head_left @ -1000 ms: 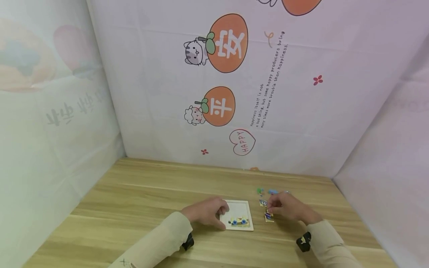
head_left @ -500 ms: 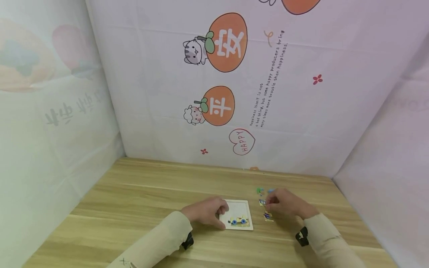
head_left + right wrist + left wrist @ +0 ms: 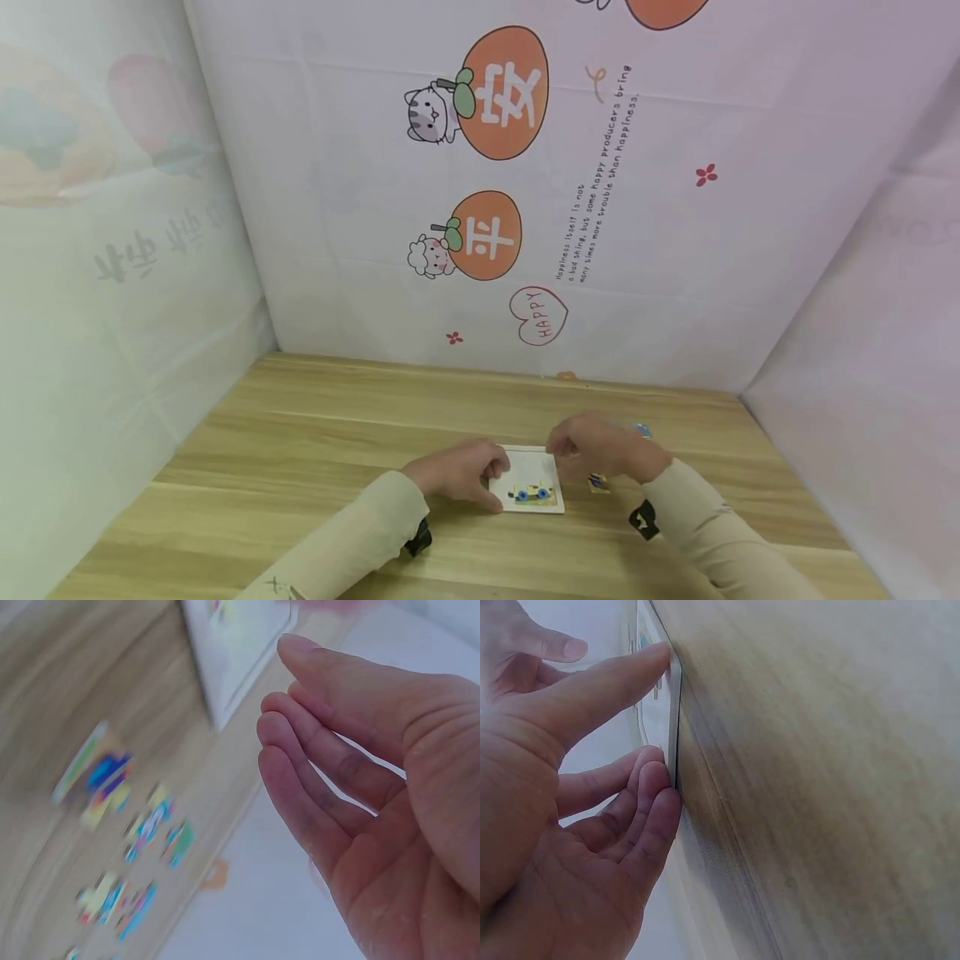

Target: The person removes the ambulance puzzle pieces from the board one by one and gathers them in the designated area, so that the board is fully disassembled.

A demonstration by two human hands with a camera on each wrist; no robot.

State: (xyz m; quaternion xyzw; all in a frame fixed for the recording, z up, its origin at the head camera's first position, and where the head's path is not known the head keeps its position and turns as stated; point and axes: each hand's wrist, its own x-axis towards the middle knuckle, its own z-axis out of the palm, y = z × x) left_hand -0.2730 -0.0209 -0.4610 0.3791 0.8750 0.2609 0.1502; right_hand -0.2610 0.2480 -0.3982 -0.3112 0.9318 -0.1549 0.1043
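Observation:
In the head view my left hand (image 3: pixel 461 472) grips the left edge of a white puzzle board (image 3: pixel 528 458), its thumb at the near corner. One puzzle piece with blue wheels (image 3: pixel 532 493) lies in the board's lower part. The left wrist view shows the thumb and fingertips against the board's edge (image 3: pixel 673 727). My right hand (image 3: pixel 603 446) hovers by the board's far right corner, fingers loosely bent. Its thumb stands apart from the fingertips in the right wrist view, and no piece shows between them. A puzzle piece with dark blue (image 3: pixel 598 482) lies below that hand.
Several loose puzzle pieces lie right of the board, among them a green one (image 3: pixel 180 841) and a yellow and blue one (image 3: pixel 103 896). A light blue piece (image 3: pixel 642 430) shows beyond the right wrist. A printed cloth wall (image 3: pixel 360 250) borders the wooden table (image 3: pixel 360 400).
My right hand has moved left, from over the loose pieces to the board's far right corner. The left hand and the board stay in place.

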